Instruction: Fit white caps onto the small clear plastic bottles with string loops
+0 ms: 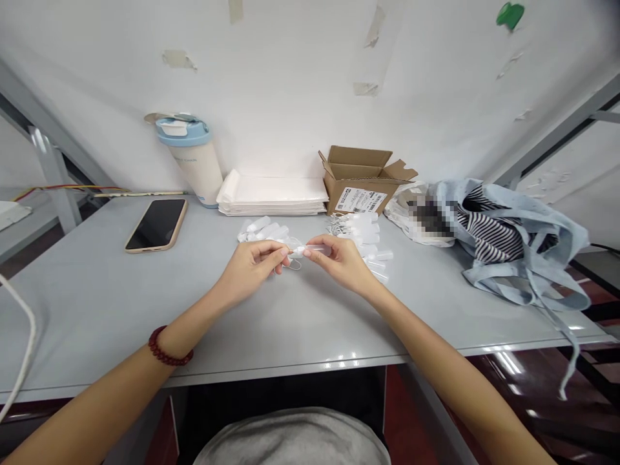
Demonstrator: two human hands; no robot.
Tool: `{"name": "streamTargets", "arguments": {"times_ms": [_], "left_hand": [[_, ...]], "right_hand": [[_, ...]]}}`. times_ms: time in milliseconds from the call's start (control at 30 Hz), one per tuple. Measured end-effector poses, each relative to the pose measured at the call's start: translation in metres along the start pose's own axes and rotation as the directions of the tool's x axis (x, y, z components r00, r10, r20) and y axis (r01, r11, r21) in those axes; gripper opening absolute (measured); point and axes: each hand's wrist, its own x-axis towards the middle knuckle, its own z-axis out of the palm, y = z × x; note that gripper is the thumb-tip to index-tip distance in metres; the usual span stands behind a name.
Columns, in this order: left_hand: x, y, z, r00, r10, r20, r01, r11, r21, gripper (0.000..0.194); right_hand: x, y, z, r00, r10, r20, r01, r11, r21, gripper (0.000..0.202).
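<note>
White-tipped tube [299,251] pinched in grip of left hand [252,266] and right hand [343,261]; cup [197,171] reads "CHAIN"; box label [360,200] illegible.

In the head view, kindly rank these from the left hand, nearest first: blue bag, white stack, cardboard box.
1. White stack, just beyond the left hand.
2. Cardboard box, beyond and right.
3. Blue bag, far right.

Both hands [343,261] at a small tube [299,250]

Tubes [367,227] are lying mid-frame on the table [290,332], a box [361,173] standing behind, a phone [155,225] resting left, a bag [527,229] right.
</note>
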Motion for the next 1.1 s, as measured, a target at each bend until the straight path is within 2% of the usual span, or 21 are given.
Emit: {"name": "streamTargets", "arguments": {"times_ms": [133, 267, 633, 967, 1100], "left_hand": [[0.0013, -0.0003, -0.0021, 0.999, -0.028, -0.022, 0.027, 0.999, -0.027, 0.029], [0.002, -0.0011, -0.0018, 0.998, -0.062, 0.007, 0.062, 0.998, -0.033, 0.027], [-0.0015, -0.0065, -0.0007, 0.995, -0.018, 0.096, 0.022, 0.999, -0.042, 0.021], [-0.001, -0.0019, -0.0031, 0.981, -0.09, 0.171, 0.083, 0.996, 0.045, 0.02], [0.0017, 0.0019, -0.0085, 0.979, -0.084, 0.184, 0.073, 0.995, 0.066, 0.021]], "right_hand": [[-0.0001, -0.0004, -0.0037, 1.0, 0.018, -0.006, -0.018, 1.0, -0.004, 0.029], [-0.001, -0.0009, -0.0031, 1.0, 0.016, 0.014, -0.016, 1.0, 0.014, 0.03], [-0.0057, 0.001, 0.0007, 0.991, -0.064, 0.12, 0.073, 0.995, -0.068, 0.031], [-0.0051, 0.0006, 0.0023, 0.981, -0.083, 0.178, 0.098, 0.992, -0.078, 0.029], [-0.0032, -0.0016, -0.0027, 0.984, -0.073, 0.16, 0.085, 0.994, -0.068, 0.028]]}}
